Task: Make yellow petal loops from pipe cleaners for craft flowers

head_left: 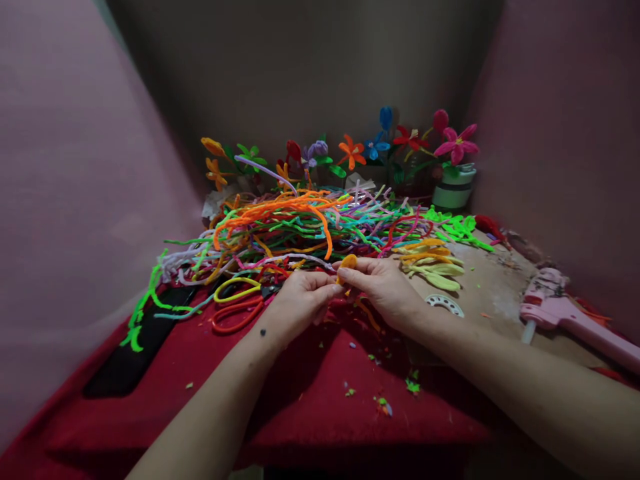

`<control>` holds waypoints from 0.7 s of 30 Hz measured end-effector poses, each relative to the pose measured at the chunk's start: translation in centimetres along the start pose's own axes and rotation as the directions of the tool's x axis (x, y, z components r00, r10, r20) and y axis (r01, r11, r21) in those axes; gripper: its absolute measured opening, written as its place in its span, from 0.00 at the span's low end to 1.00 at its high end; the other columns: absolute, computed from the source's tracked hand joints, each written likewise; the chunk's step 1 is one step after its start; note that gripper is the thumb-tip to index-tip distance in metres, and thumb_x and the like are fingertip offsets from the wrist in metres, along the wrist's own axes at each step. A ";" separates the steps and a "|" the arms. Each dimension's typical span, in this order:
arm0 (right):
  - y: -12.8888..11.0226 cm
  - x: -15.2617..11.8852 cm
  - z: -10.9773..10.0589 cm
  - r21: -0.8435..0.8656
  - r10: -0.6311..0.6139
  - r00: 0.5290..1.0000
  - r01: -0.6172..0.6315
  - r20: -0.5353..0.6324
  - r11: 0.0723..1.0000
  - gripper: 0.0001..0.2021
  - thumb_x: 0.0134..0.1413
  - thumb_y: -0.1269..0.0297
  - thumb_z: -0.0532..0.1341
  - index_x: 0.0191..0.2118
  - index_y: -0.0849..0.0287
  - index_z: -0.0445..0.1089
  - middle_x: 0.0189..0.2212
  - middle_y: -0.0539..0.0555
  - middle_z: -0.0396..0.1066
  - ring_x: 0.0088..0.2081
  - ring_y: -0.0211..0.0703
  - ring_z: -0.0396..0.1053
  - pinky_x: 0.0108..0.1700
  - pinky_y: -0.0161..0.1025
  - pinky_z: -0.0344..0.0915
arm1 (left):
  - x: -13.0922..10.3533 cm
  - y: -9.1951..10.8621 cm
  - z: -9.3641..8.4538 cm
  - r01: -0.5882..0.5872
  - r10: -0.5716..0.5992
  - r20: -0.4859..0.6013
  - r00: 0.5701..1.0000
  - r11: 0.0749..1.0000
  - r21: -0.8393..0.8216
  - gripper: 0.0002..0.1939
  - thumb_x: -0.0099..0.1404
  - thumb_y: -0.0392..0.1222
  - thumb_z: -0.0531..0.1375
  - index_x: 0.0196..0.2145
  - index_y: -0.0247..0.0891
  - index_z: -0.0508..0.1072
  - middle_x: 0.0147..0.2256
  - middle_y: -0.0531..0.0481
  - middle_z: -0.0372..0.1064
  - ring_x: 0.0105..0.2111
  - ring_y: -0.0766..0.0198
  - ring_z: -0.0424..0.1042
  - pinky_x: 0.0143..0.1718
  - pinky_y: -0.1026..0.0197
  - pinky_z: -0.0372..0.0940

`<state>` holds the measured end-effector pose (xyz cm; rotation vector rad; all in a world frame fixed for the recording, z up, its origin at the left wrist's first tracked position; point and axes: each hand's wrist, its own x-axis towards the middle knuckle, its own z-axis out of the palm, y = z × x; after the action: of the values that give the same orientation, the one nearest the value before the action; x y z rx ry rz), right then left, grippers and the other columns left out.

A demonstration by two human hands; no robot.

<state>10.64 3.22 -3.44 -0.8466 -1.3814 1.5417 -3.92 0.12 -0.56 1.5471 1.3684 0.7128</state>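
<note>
Above the red cloth, my left hand and my right hand meet at their fingertips. Between them is a small orange-yellow fuzzy piece, its rounded end sticking up. Both hands have their fingers pinched on it, and its lower end is hidden by the fingers. A thin orange strand hangs or lies just below my right hand. Right behind the hands spreads a heap of coloured pipe cleaners.
Scissors with yellow and red handles and a black flat object lie left. Right are petal shapes, a white ring and a pink glue gun. Fuzzy flowers and a green pot stand behind.
</note>
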 end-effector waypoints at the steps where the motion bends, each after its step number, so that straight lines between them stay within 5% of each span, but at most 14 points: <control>1: 0.1 0.0 0.0 0.006 0.012 1.000 -0.012 0.000 1.000 0.10 0.43 0.60 0.62 0.24 0.63 0.68 0.21 0.48 0.65 0.22 0.31 0.59 0.26 0.32 0.56 | 0.1 -0.1 0.0 -0.003 0.003 -0.002 1.000 1.000 0.007 0.17 0.57 0.48 0.57 0.17 0.35 0.63 0.10 0.59 0.53 0.12 0.75 0.49 0.16 0.67 0.43; 14: -0.4 -0.2 0.2 0.083 0.001 0.995 0.007 -0.097 0.997 0.11 0.44 0.59 0.63 0.26 0.64 0.68 0.20 0.50 0.68 0.21 0.34 0.65 0.24 0.31 0.60 | -0.1 0.1 -0.5 0.005 -0.006 0.037 0.999 1.000 0.016 0.14 0.58 0.46 0.56 0.20 0.34 0.66 0.13 0.57 0.59 0.14 0.73 0.55 0.17 0.69 0.51; 17: -0.6 -0.3 0.4 0.140 0.056 0.995 -0.044 -0.084 0.989 0.14 0.51 0.54 0.56 0.29 0.62 0.66 0.19 0.51 0.69 0.20 0.35 0.66 0.22 0.31 0.60 | 0.0 -0.3 -1.4 -0.131 0.114 -0.230 0.967 0.989 -0.062 0.12 0.57 0.45 0.57 0.23 0.34 0.69 0.14 0.57 0.59 0.15 0.74 0.55 0.17 0.70 0.51; 19: -0.5 -0.6 0.4 0.050 0.045 0.999 -0.045 -0.009 0.998 0.15 0.54 0.55 0.53 0.27 0.62 0.65 0.16 0.49 0.66 0.16 0.33 0.62 0.19 0.30 0.56 | 0.0 0.0 -1.8 -0.242 0.190 -0.440 0.878 0.968 -0.064 0.09 0.58 0.43 0.57 0.27 0.34 0.71 0.15 0.57 0.60 0.16 0.74 0.56 0.18 0.70 0.51; 21: -0.3 -1.1 0.6 -0.146 -0.024 0.992 0.042 0.125 0.988 0.15 0.54 0.59 0.52 0.21 0.62 0.63 0.12 0.46 0.59 0.15 0.31 0.56 0.18 0.29 0.51 | 0.3 1.0 -1.9 -0.294 0.247 -0.510 0.824 0.956 -0.012 0.08 0.57 0.42 0.58 0.28 0.35 0.72 0.16 0.57 0.61 0.16 0.74 0.57 0.18 0.70 0.52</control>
<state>10.62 1.97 -3.11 -0.8250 -1.6086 1.5005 -5.08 0.89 1.07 1.5598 1.4686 1.4220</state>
